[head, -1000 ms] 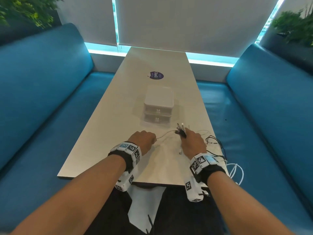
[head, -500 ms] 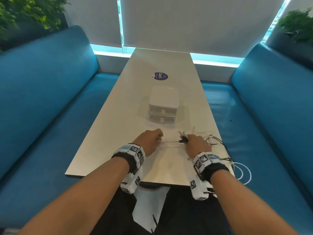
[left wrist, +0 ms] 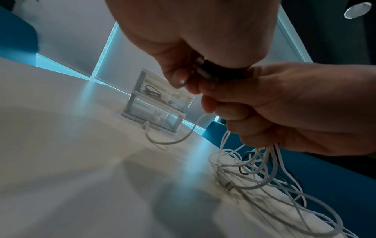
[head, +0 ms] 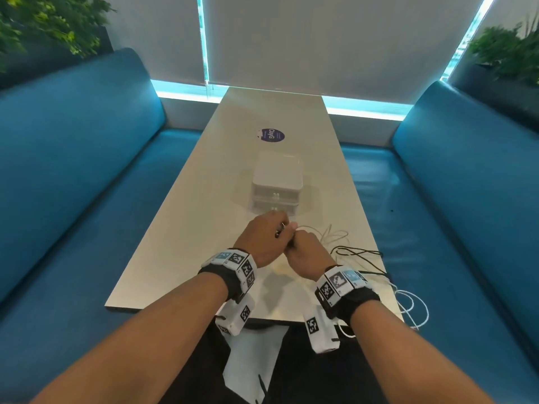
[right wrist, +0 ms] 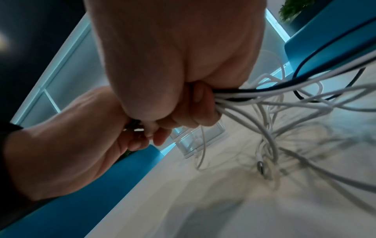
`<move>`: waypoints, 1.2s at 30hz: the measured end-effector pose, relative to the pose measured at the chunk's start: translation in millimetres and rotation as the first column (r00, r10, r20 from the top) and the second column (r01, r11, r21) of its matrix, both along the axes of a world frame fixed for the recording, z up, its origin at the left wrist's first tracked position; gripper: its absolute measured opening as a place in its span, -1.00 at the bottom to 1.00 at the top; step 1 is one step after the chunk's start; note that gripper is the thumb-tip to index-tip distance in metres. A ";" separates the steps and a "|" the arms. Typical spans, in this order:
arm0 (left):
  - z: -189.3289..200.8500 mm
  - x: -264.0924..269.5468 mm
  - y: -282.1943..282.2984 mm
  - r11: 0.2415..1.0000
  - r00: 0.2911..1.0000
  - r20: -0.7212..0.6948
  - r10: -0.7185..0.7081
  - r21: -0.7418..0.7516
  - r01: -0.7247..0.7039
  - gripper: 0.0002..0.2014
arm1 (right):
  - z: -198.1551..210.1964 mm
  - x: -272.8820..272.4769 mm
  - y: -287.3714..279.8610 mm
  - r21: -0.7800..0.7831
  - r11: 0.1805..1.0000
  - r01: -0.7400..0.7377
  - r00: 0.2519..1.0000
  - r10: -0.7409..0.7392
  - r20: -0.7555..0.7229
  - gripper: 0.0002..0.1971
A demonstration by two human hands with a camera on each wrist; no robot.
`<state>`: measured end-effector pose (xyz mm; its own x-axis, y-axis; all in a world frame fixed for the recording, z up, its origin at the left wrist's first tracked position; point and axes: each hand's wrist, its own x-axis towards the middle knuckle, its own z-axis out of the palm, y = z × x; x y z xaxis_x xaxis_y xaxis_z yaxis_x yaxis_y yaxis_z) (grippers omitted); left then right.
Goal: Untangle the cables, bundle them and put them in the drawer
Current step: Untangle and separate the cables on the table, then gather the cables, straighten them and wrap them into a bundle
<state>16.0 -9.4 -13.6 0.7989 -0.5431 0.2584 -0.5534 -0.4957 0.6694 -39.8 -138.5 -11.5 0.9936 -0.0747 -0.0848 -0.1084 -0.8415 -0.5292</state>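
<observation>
I read "ClayG" on the purple sticker (head: 272, 135) mid tabletop (head: 186, 234), my right hand (head: 309, 252) clenches the cables (right wrist: 274, 103) trailing off the right edge, left hand (head: 264, 237) pinching their plugs, drawers (head: 276, 182) just beyond

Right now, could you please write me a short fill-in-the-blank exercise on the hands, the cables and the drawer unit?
1. The right hand grips a bunch of white and ____ cables.
2. The drawer unit has ____ drawers, both closed.
3. The left hand and right hand meet just in ____ of the drawer unit.

Missing: black; two; front
</observation>
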 end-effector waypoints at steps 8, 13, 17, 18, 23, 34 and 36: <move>-3.7 1.4 -5.2 0.986 0.995 0.015 0.102 0.128 -0.103 -0.58 | 2.8 -6.2 -3.7 0.171 0.979 -0.108 0.993 0.114 -0.028 -0.76; 2.5 11.1 1.3 0.986 0.989 -0.079 0.123 0.124 -0.113 -0.53 | -1.8 -6.4 -5.8 0.096 0.985 -0.146 0.989 0.148 -0.015 -0.71; 1.8 13.8 6.1 0.984 0.980 -0.116 0.164 0.089 -0.154 -0.53 | -7.6 -7.7 -4.9 -0.043 0.989 -0.140 0.990 0.139 -0.035 -0.70; -0.3 12.3 6.7 0.985 0.979 -0.121 0.162 0.086 -0.152 -0.53 | -8.3 -7.2 -3.4 -0.041 0.987 -0.152 0.987 0.150 -0.051 -0.71; 0.5 -1.3 5.8 0.982 0.993 -0.037 0.110 0.156 -0.103 -0.57 | -1.0 -8.0 2.4 0.036 0.976 -0.213 0.971 0.216 -0.103 -0.75; 20.3 33.0 28.4 0.983 0.988 0.031 0.153 0.102 -0.155 -0.51 | 6.5 -1.8 -4.8 -0.096 0.975 -0.199 0.979 0.194 -0.059 -0.68; 14.0 33.4 33.7 0.982 0.980 -0.059 0.188 -0.006 -0.189 -0.53 | 5.9 1.8 -1.3 -0.056 0.985 -0.165 0.986 0.165 -0.011 -0.67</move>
<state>49.4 24.4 0.4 0.9003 -0.3788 0.2143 -0.4113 -0.5794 0.7036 -38.0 -139.8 -5.6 0.9921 0.0854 -0.0916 0.0311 -0.8766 -0.4801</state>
